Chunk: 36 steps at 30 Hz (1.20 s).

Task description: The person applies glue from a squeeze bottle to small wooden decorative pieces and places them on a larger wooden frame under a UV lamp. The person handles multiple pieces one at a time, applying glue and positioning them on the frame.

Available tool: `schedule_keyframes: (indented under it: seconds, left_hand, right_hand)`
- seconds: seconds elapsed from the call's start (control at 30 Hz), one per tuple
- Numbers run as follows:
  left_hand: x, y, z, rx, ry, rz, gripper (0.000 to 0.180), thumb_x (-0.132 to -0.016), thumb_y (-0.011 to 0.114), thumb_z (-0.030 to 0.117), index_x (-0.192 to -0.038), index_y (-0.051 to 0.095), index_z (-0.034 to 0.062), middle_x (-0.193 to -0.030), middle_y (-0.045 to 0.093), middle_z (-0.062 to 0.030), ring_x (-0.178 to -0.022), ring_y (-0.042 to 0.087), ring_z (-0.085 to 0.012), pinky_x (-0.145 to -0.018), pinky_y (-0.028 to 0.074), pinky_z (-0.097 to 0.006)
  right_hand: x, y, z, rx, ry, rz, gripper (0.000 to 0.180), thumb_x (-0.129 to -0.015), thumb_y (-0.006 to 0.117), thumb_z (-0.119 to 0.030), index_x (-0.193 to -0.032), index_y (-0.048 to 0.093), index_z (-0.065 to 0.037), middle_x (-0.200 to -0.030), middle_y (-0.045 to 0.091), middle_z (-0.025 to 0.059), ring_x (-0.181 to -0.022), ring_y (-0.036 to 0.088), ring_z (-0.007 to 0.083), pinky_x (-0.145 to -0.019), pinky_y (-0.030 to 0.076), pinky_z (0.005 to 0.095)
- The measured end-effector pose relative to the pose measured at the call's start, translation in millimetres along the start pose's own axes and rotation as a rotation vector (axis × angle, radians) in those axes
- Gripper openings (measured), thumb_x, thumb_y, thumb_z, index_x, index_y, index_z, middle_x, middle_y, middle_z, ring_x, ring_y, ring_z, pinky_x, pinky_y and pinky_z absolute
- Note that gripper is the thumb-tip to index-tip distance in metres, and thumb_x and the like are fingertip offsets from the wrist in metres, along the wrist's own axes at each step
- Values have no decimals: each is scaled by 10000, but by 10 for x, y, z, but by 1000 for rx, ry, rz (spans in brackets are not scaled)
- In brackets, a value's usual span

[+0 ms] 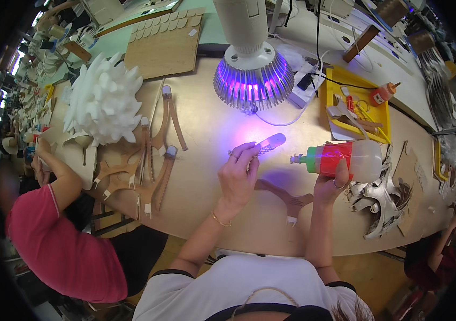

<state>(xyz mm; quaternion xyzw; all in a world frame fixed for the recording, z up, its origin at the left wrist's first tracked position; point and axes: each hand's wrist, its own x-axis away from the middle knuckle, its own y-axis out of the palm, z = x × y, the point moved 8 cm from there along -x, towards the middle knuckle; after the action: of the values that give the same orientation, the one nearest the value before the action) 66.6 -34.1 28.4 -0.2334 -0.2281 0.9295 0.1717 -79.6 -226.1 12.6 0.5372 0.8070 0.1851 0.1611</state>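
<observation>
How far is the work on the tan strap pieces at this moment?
Looks done: several tan strap pieces with pale tips lie grouped at the table's left. In hand: the left hand holds a small pale piece under the purple lamp; the right hand grips a glue bottle. Probably left: one strap between the hands and the silver pieces.

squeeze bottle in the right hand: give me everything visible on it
The squeeze bottle is translucent white plastic with a red label band, a green collar and a thin white nozzle. It lies roughly horizontal above the table, nozzle pointing left toward the small piece pinched in the left hand. The right hand holds it from below. Purple lamp light tints it.
</observation>
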Motion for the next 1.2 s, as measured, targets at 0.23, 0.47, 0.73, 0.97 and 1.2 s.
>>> schedule_keyframes:
  seconds: [0.23,0.47,0.73,0.97,1.2]
  left_hand:
    - [29,-20,125,-101,170,107,275,-709,689,-29,-959,687,84,-1001,679,-47,-714,668,-206,-618,536,-292]
    - [48,-41,153,-133,198,114,272,-714,686,-30,-963,688,79,-993,680,-52,-710,669,-213,-626,539,-298]
    - [49,-74,191,-168,231,135,259,-721,683,-25,-957,687,79,-984,680,-48,-705,667,-215,-620,538,-294]
    - [-33,-90,-172,206,-123,58,217,-822,644,-34,-1036,629,-8,-986,682,-88,-795,678,-145,-647,543,-261]
    - [-112,-31,-724,879,-591,-25,230,-905,606,59,-1096,560,-61,-991,664,-121,-836,681,-178,-687,561,-265]
  right_hand:
    - [6,-154,14,-22,0,88,567,-796,623,-209,-1288,416,-16,-1107,562,137,-990,607,267,-871,520,401]
    - [46,-62,6,-38,-1,38,572,-788,627,-208,-1281,413,-12,-1086,570,153,-972,614,285,-864,526,404]
    - [68,-4,-10,-10,-25,20,574,-797,632,-295,-1249,443,4,-1063,597,173,-968,619,286,-862,519,409]
    - [85,-210,9,8,-17,123,604,-801,647,-327,-1260,452,13,-1069,600,166,-979,616,275,-869,511,403]
    - [18,-368,-94,-40,-47,115,605,-831,664,-335,-1272,430,8,-1121,566,146,-1011,604,281,-890,513,407]
